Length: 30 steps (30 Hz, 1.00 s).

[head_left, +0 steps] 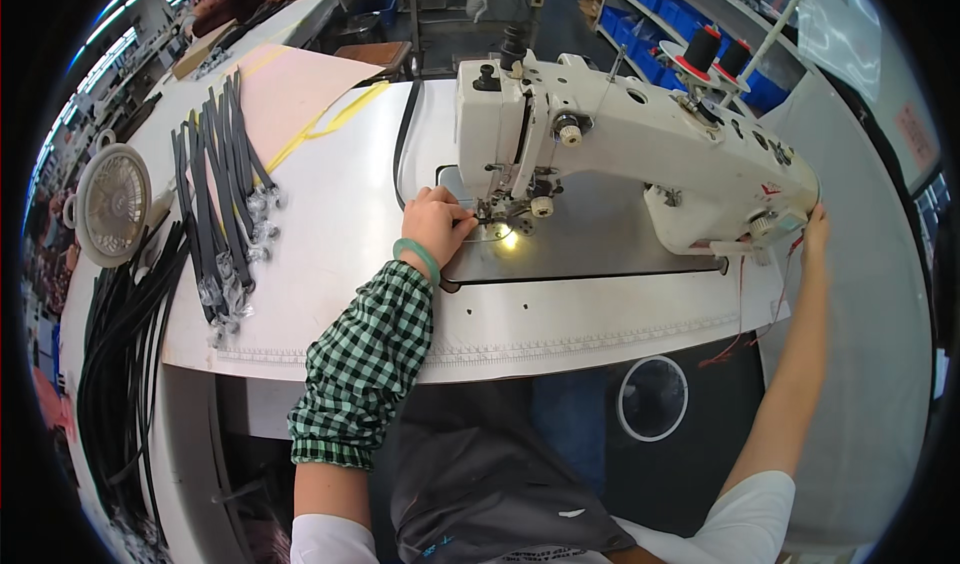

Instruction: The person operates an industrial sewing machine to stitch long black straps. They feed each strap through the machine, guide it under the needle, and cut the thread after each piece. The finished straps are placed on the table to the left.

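Observation:
A white sewing machine (640,134) stands on the table, its lamp lighting the metal plate below the needle. My left hand (436,228) is closed beside the presser foot (497,209), fingertips pinched close to the needle. A narrow black strap (404,139) runs down the table and passes under this hand, seemingly held in its fingers; the pinched part is mostly hidden. My right hand (816,230) wraps round the handwheel at the machine's right end, which hides part of the fingers. Red threads (741,309) hang near that end.
Dark straps with clear-wrapped ends (225,194) lie to the left, beside a pink sheet (300,99) and yellow strips (325,129). Long black straps (125,364) hang over the table's left edge, below a metal strainer-like dish (113,204). Thread cones (702,49) stand behind the machine.

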Each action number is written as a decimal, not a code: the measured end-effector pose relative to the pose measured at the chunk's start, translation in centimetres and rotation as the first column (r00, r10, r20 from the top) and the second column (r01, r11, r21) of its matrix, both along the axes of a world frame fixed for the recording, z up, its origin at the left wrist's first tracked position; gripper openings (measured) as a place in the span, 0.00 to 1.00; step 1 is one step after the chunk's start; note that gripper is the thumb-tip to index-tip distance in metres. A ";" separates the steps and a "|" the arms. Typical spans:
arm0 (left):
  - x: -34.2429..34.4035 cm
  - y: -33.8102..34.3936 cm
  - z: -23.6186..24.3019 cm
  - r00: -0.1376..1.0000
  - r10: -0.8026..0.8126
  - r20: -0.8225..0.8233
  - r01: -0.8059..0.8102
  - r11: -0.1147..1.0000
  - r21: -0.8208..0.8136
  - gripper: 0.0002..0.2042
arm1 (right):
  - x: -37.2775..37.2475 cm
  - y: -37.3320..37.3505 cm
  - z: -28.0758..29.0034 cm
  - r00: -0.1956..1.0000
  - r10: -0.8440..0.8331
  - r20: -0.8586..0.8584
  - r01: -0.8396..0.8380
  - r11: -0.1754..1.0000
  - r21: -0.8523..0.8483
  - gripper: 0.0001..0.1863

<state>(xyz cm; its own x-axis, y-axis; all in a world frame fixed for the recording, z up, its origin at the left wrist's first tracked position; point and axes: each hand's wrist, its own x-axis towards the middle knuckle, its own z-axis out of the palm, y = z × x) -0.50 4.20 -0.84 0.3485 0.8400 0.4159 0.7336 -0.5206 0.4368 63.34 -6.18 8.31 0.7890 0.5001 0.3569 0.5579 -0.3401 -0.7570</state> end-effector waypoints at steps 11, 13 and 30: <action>0.1 0.0 0.4 1.000 0.008 -0.008 -0.007 0.999 0.033 0.04 | 0.5 0.8 3.3 0.934 -0.063 0.352 0.082 0.996 -0.039 0.27; -0.2 0.0 0.3 1.000 0.015 -0.011 -0.015 1.000 0.022 0.04 | -1.4 1.3 4.6 0.958 0.001 0.285 0.057 0.979 -0.198 0.26; 0.0 -1.2 1.0 0.976 0.150 -0.160 -0.120 0.976 0.181 0.10 | -5.2 1.4 -5.7 0.874 0.345 -0.343 -0.012 0.721 0.693 0.21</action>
<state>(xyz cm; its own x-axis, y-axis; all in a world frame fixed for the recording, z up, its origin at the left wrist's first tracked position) -0.54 3.00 0.19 0.3152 0.8067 0.4999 0.8583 -0.4670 0.2125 58.09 -4.78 2.58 0.8570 0.4175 0.3021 0.1235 0.4027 -0.9070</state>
